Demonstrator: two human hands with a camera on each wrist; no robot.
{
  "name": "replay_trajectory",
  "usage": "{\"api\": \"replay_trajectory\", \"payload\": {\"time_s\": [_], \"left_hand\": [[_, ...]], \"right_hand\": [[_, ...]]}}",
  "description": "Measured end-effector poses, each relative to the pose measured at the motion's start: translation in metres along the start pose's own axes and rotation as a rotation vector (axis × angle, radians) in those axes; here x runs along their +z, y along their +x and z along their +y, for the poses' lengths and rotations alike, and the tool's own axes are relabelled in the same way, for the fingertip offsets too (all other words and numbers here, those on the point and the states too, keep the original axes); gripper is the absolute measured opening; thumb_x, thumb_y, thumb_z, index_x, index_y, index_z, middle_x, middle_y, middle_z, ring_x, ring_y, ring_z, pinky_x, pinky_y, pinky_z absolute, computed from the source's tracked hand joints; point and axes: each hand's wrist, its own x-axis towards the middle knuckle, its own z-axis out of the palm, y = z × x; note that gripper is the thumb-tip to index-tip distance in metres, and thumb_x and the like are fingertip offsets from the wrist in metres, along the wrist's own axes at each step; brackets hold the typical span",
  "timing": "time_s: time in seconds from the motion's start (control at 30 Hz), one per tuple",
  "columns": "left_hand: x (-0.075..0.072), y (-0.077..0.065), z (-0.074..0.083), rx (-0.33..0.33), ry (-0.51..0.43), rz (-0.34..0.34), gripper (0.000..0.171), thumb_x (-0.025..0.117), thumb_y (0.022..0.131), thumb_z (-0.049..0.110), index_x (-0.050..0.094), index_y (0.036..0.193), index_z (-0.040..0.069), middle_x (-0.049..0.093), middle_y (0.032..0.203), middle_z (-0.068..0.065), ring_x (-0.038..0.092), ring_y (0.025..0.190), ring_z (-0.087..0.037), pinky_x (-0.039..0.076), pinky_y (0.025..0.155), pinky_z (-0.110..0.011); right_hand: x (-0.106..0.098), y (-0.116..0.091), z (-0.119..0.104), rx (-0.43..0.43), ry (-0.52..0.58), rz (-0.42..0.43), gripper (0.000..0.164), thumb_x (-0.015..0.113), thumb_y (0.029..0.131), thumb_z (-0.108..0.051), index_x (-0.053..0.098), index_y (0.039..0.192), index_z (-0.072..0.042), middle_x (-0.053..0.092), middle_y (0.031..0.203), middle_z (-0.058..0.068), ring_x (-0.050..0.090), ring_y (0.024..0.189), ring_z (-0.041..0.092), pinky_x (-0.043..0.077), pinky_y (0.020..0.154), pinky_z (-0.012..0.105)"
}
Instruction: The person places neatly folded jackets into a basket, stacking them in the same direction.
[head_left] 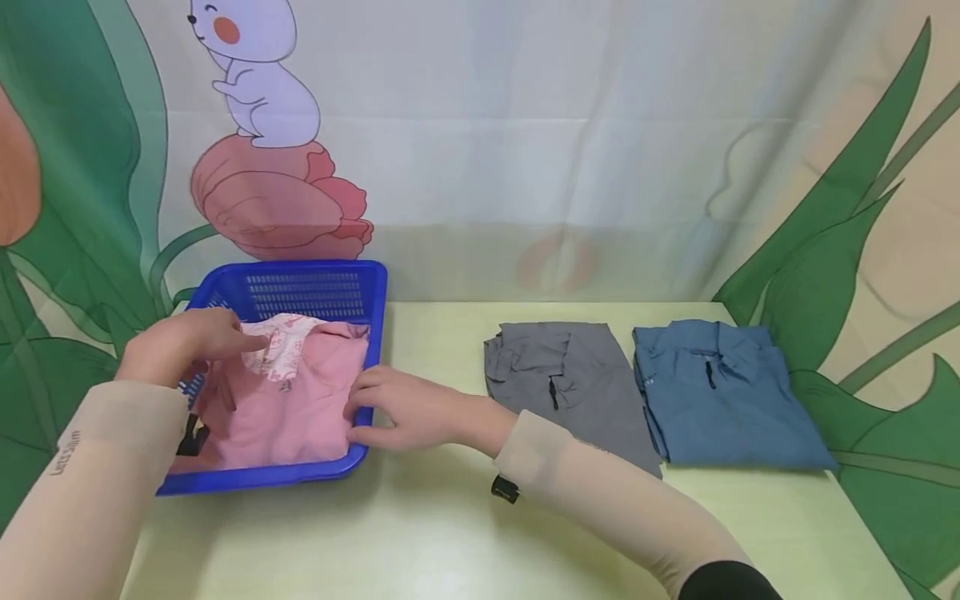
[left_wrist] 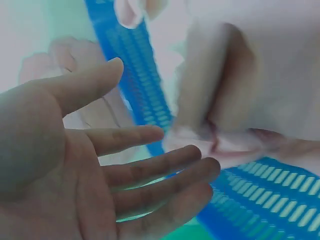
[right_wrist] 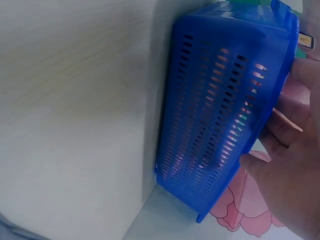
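A blue plastic basket with slotted walls stands at the left of the table. Inside it lies a folded pink shirt with a white patterned collar, spread nearly to the basket's walls. My left hand is over the basket's left side, near the collar; its fingers look extended and apart in the left wrist view, holding nothing. At the right wall, my right hand grips the basket's rim, fingers over the inside and thumb on the outer side. A bit of blue-and-white striped cloth shows beneath my left hand.
A folded grey garment lies right of the basket, and a folded blue garment lies beside it. Both rest on the pale table. A printed curtain hangs behind the table.
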Motion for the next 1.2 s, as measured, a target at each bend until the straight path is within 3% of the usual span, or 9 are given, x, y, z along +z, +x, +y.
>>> {"api": "replay_trajectory", "payload": {"time_s": [0.07, 0.23, 0.37, 0.53, 0.73, 0.83, 0.93, 1.03, 1.2], "left_hand": [[0.001, -0.001, 0.012, 0.057, 0.07, 0.044, 0.074, 0.055, 0.102, 0.045, 0.045, 0.135, -0.021, 0.047, 0.133, -0.044, 0.057, 0.107, -0.051, 0.058, 0.074, -0.052], [0.015, -0.008, 0.05, 0.183, 0.142, 0.093, 0.073, 0.054, 0.104, 0.047, 0.046, 0.143, -0.014, 0.045, 0.143, -0.04, 0.045, 0.128, -0.059, 0.047, 0.094, -0.067], [0.035, -0.019, 0.082, 0.263, 0.131, 0.129, 0.067, 0.057, 0.103, 0.047, 0.053, 0.143, -0.006, 0.059, 0.135, -0.031, 0.056, 0.122, -0.051, 0.048, 0.095, -0.065], [0.059, -0.036, 0.12, 0.424, 0.105, 0.231, 0.061, 0.059, 0.103, 0.04, 0.056, 0.141, -0.007, 0.06, 0.136, -0.028, 0.057, 0.125, -0.046, 0.048, 0.101, -0.059], [0.094, -0.046, 0.155, 0.594, -0.089, 0.29, 0.051, 0.064, 0.102, 0.037, 0.061, 0.137, 0.001, 0.063, 0.132, -0.015, 0.063, 0.114, -0.033, 0.054, 0.092, -0.049], [0.12, -0.049, 0.169, 0.634, -0.156, 0.35, 0.042, 0.067, 0.101, 0.032, 0.065, 0.134, 0.005, 0.064, 0.129, -0.01, 0.063, 0.111, -0.03, 0.055, 0.089, -0.046], [0.145, -0.05, 0.181, 0.66, -0.208, 0.349, 0.038, 0.068, 0.1, 0.029, 0.066, 0.132, 0.008, 0.064, 0.125, -0.005, 0.064, 0.109, -0.027, 0.054, 0.088, -0.043], [0.163, -0.048, 0.189, 0.646, -0.312, 0.268, 0.04, 0.067, 0.1, 0.029, 0.065, 0.133, 0.007, 0.064, 0.128, -0.005, 0.064, 0.111, -0.027, 0.054, 0.088, -0.043], [0.184, -0.036, 0.2, 0.544, -0.561, 0.158, 0.052, 0.068, 0.099, 0.026, 0.056, 0.144, 0.003, 0.059, 0.136, -0.014, 0.059, 0.119, -0.034, 0.051, 0.094, -0.049]], "right_hand": [[-0.001, -0.005, -0.002, 0.021, 0.003, 0.001, 0.022, 0.066, 0.101, -0.024, 0.071, 0.113, -0.006, 0.066, 0.111, 0.002, 0.055, 0.112, 0.016, 0.036, 0.105, 0.02], [-0.005, -0.017, -0.01, 0.101, 0.024, -0.047, 0.043, 0.064, 0.103, -0.03, 0.06, 0.134, -0.001, 0.06, 0.135, 0.008, 0.05, 0.13, 0.017, 0.029, 0.113, 0.019], [-0.014, -0.032, -0.018, 0.149, 0.093, -0.053, 0.055, 0.063, 0.104, -0.033, 0.05, 0.147, -0.002, 0.051, 0.149, 0.009, 0.042, 0.14, 0.015, 0.026, 0.116, 0.02], [-0.028, -0.064, -0.018, 0.202, 0.173, 0.023, 0.045, 0.065, 0.103, -0.025, 0.055, 0.143, -0.006, 0.055, 0.143, 0.005, 0.048, 0.135, 0.014, 0.036, 0.112, 0.025], [-0.047, -0.113, -0.004, 0.364, 0.196, 0.084, 0.042, 0.066, 0.102, -0.025, 0.057, 0.14, -0.008, 0.057, 0.139, 0.002, 0.053, 0.126, 0.016, 0.045, 0.105, 0.037], [-0.056, -0.141, 0.007, 0.444, 0.207, 0.095, 0.045, 0.066, 0.102, -0.028, 0.056, 0.142, -0.009, 0.057, 0.139, 0.002, 0.055, 0.124, 0.018, 0.048, 0.101, 0.044], [-0.066, -0.169, 0.017, 0.525, 0.226, 0.097, 0.046, 0.066, 0.102, -0.029, 0.056, 0.142, -0.008, 0.057, 0.14, 0.006, 0.055, 0.126, 0.026, 0.049, 0.099, 0.05], [-0.073, -0.192, 0.023, 0.62, 0.229, 0.08, 0.049, 0.066, 0.102, -0.032, 0.056, 0.143, -0.006, 0.056, 0.142, 0.01, 0.053, 0.13, 0.033, 0.047, 0.101, 0.053], [-0.076, -0.223, 0.033, 0.807, 0.222, 0.072, 0.058, 0.063, 0.103, -0.034, 0.05, 0.147, 0.002, 0.052, 0.148, 0.019, 0.046, 0.137, 0.042, 0.041, 0.107, 0.058]]}}
